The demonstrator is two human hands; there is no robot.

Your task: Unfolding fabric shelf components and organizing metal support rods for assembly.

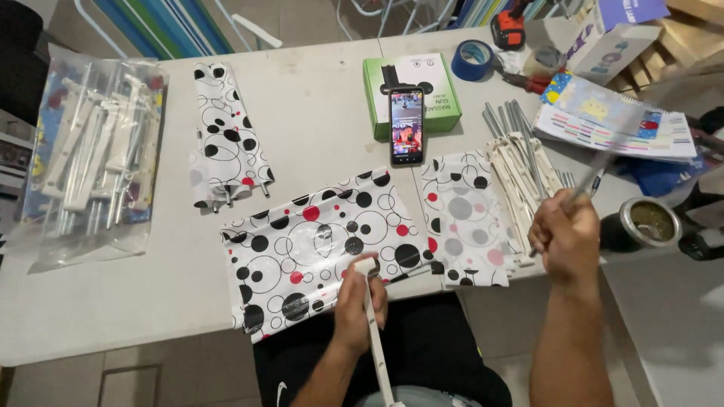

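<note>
Left hand (360, 298): near centre, at the near edge of the tabletop (317, 113) — grip closed around a long white plastic strut (375, 339) that runs from the person's lap up to the spotted sheet.
Right hand (566, 234): raised on the right, grip closed on a thin metal rod (596, 169) that slants up and away; the rod is blurred, so its far end is hard to place.
Spotted sheet (324, 245): glossy white plastic with black and red dots, lying flat at the near edge, its near left corner hanging over; the strut's top end touches it.
Risk, rod: its far end seems to sweep above the pile of rods and struts (520, 169) and near the spiral notebook (615, 113) — a wide swing could scatter the pile or knock the dark cup (641, 222) just right of the hand.
Risk, sheet: pushing the strut in could, I judge, drag the slippery sheet off the edge or snag it.
Risk, phone (406, 124): it leans upright against a green box (411, 90), just beyond the sheet; a tug on the sheet might topple it.
Far left: a clear bag of white parts (94, 158), well apart.
</note>
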